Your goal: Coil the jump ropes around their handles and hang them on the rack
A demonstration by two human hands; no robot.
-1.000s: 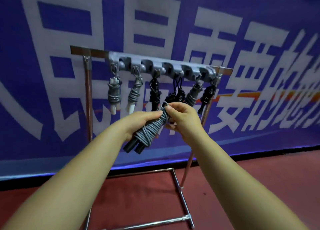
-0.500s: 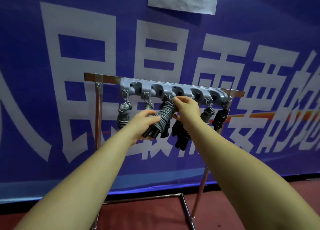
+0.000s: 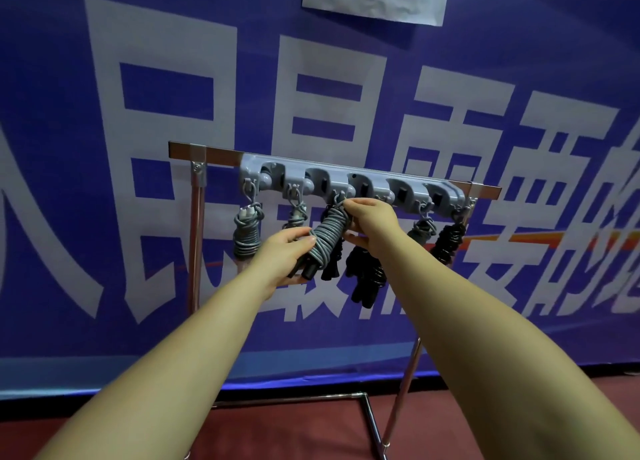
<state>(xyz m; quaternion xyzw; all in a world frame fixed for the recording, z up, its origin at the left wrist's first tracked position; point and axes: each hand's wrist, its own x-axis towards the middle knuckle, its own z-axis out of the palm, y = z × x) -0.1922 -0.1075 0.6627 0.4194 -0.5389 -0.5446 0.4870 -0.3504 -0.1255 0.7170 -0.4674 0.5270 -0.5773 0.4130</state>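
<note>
Rope: the grey rope [image 3: 323, 239] is wound tight round its two black handles [image 3: 306, 269]. It hangs slanted just under the grey rack [image 3: 349, 182], below its middle hooks.
How it feels: I think it is light. The cord looks soft and bendy, so the coils could slip loose. The handles look hard.
Where to hold: best by the hard handles at the bottom, and by the little loop at the top for hooking.
Left hand [image 3: 282, 258]: fingers curled round the low end of the bundle, holding the handles from below the rack. The arm reaches up and forward.
Right hand [image 3: 372, 222]: fingers pinch the top of the rope right by a hook [image 3: 337, 196] on the rack. I cannot tell if the loop is on yet.
Other ropes: grey and black bundles hang from the rack on both sides.
</note>
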